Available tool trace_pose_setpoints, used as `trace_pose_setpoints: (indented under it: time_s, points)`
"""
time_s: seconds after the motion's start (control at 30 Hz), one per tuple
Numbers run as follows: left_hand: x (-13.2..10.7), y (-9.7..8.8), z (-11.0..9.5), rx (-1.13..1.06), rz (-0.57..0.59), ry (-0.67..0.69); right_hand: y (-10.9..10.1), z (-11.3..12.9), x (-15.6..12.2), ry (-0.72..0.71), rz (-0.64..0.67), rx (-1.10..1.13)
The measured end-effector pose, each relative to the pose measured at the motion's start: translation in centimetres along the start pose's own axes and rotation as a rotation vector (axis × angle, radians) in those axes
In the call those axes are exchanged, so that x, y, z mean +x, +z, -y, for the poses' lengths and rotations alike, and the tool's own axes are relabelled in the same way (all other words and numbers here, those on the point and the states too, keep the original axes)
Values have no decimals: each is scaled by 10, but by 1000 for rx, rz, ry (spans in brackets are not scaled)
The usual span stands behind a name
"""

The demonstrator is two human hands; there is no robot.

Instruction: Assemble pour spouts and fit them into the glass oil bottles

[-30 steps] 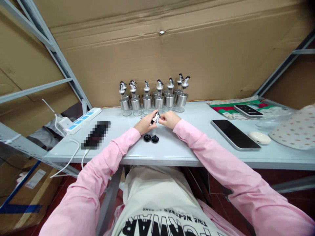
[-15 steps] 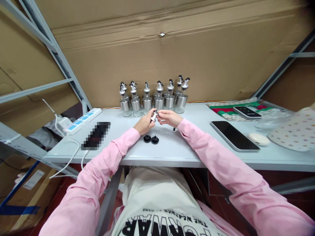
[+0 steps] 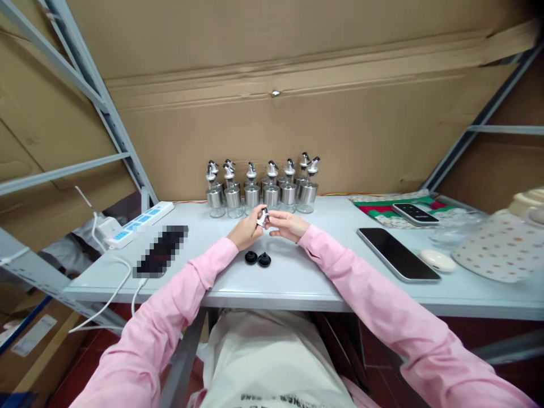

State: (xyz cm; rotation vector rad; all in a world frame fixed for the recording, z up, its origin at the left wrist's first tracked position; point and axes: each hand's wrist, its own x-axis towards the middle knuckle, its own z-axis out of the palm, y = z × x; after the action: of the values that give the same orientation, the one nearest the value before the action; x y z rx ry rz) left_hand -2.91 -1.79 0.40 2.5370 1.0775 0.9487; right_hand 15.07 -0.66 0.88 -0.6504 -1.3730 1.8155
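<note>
My left hand is closed around a small white and black pour spout, held just above the table. From the other side, the fingertips of my right hand pinch at the spout's dark part; their exact grip is partly hidden. Below my hands, two round black stoppers lie side by side on the white table. Behind my hands stand several glass bottles with steel sleeves, topped by similar white spouts with black levers.
At left are a power strip and a pixelated dark device with a white cable. At right lie a large phone, a round white case, a smaller dark device on patterned cloth, and a dotted item. Cardboard backs the table.
The camera has tilted up, so the table appears lower in view. Both hands stay together on the spout, with the right fingers shifted slightly around it.
</note>
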Motion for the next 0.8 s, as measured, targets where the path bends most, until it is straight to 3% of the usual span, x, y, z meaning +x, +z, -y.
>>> trace_pose_setpoints:
  time_s: [0.3,0.43,0.53,0.6,0.63,0.73,0.8]
  points:
    - [2,0,-6,-31,57,-42,3,-6,7,-65,-43,14]
    - [10,-20,-7,18,56,63,5,3,3,-96,-75,98]
    - [31,-49,1,170,-153,90,2,15,0,-171,-151,235]
    - [52,-72,10,314,-351,-22,-2,21,-1,-193,-207,308]
    - [64,-82,14,412,-389,-97,-5,24,-1,-190,-222,328]
    - [100,-100,27,675,-220,-272,-11,27,-2,-177,-238,312]
    - [118,-101,33,790,-76,-282,-13,28,-2,-179,-262,276]
